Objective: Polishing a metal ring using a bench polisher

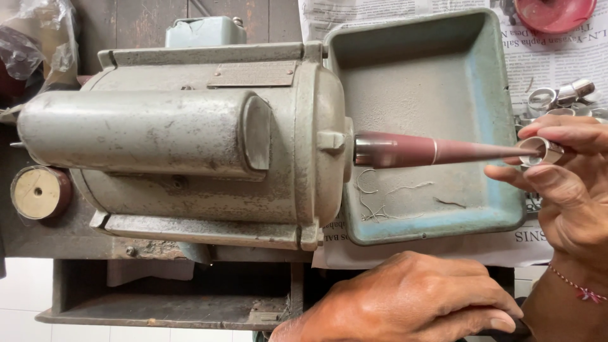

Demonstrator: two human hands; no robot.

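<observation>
Silver ring (538,152) is pinched between the fingers of the right hand (563,183) and is slipped over the thin tip of a reddish tapered spindle (437,151), at the right edge of the view. The spindle is carried by a worn grey-green motor (190,139) that fills the left and middle of the bench (38,234); its point is directed to the right, above a shallow blue-green metal tray (443,69). In the tray only a few pale threads (380,202) and a coat of dust are seen; its floor is otherwise bare metal. The tray is set on sheets of newspaper (544,63). Just beyond the right hand, a small heap of further silver rings (557,98) is laid on the paper, outside the tray. A red round dish (554,12) is cut off by the top edge, and its contents cannot be told. The left hand (411,297) is rested palm down at the lower edge, fingers loosely curled together; whether anything is held beneath it cannot be told. A red cord bracelet (579,288) is worn on the right wrist. A small round wheel (39,193) is seen at the motor's left end.
</observation>
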